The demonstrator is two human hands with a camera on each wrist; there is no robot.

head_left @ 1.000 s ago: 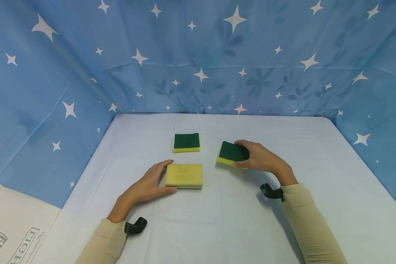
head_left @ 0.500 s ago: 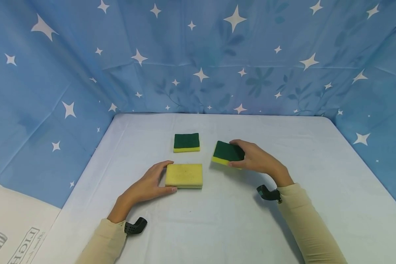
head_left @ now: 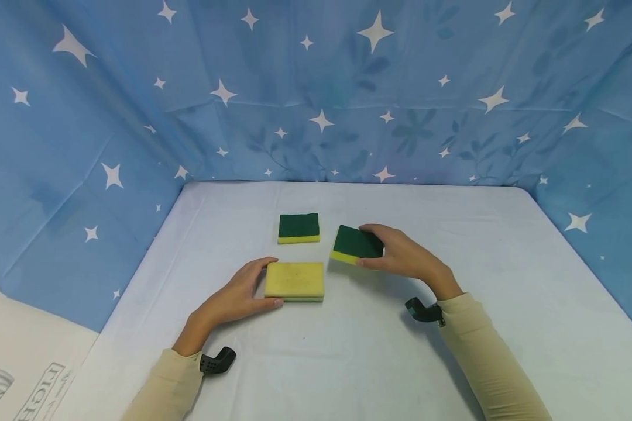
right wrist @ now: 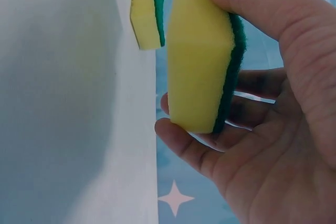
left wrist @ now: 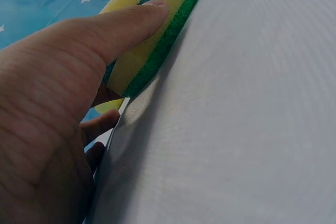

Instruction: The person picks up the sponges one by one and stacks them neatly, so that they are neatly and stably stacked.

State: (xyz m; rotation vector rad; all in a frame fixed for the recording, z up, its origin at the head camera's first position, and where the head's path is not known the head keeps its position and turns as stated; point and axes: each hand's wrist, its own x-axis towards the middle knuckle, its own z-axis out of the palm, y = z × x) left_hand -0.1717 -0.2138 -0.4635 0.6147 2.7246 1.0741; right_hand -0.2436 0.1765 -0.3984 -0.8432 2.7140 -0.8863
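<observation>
Grasped by the right end in the right hand (head_left: 408, 252), thumb along the near edge and fingers round the far one: a green-topped sponge (head_left: 355, 242), reaching out leftward from the grip, lifted clear of the white worktop (head_left: 316, 362). Turned a little askew, with the near edge slanting down toward the right. Dark green scouring layer uppermost, bright yellow foam beneath; in the right wrist view, plain smooth foam, thick against the thin, rough-edged green, with the thumb tip pressed to the yellow.

Held at the left end by the left hand (head_left: 237, 296), thumb on the near side and forefinger at the far left corner: two stacked sponges (head_left: 297, 279), resting on the worktop just right of the palm. Flat yellow face up, faintly specked; in the left wrist view, bands of yellow, teal, yellow and bright green from top to bottom, with the thumb tip across the teal.

Beyond the stack, apart from both hands: a far sponge (head_left: 299, 227), flat on the worktop, green side up, yellow strip along the near edge. Close to the right of both, touching neither: the lifted sponge.
</observation>
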